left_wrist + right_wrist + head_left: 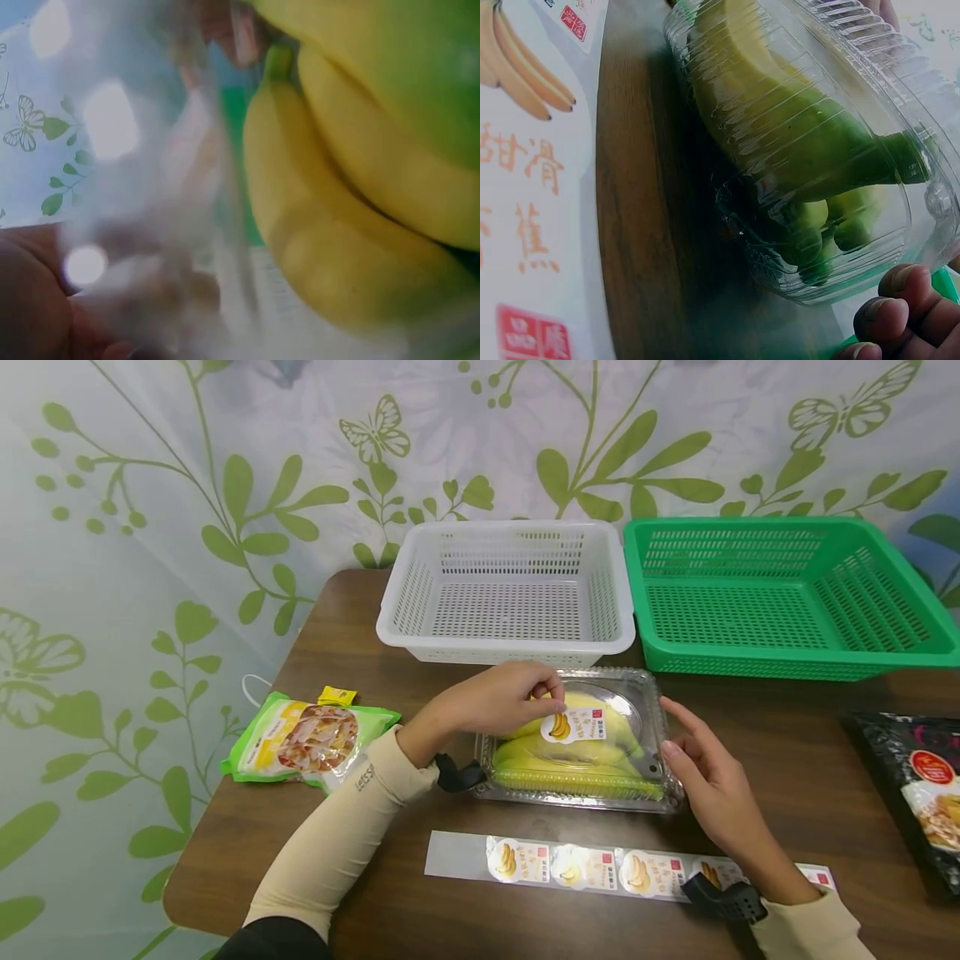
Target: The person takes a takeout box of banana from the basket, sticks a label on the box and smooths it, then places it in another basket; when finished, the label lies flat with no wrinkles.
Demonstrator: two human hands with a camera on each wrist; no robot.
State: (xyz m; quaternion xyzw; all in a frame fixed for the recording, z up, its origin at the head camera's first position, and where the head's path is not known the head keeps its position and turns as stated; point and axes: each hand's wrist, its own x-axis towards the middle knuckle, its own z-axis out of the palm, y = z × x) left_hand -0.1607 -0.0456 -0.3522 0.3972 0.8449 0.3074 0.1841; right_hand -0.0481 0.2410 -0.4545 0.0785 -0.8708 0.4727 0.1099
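Note:
A clear plastic box [652,693] stands on the table with bananas [525,760] inside, yellow with green ends. At its lid, a white banana sticker [576,725] shows under the fingertips of my left hand [501,700]. The curled fingers and thumb of that hand pinch the sticker's upper edge; whether all of it lies flat on the lid I cannot tell. My right hand [712,785] is at the box's right side, index finger and thumb extended, fingertips at the rim. In the right wrist view, bananas [780,127] show through the ribbed box wall.
A strip of banana stickers [585,866] lies in front of the box, partly under the right wrist. Behind stand a white basket [502,647] and a green basket [795,662]. A green-edged food bag [315,739] lies left, a black packet [918,793] right.

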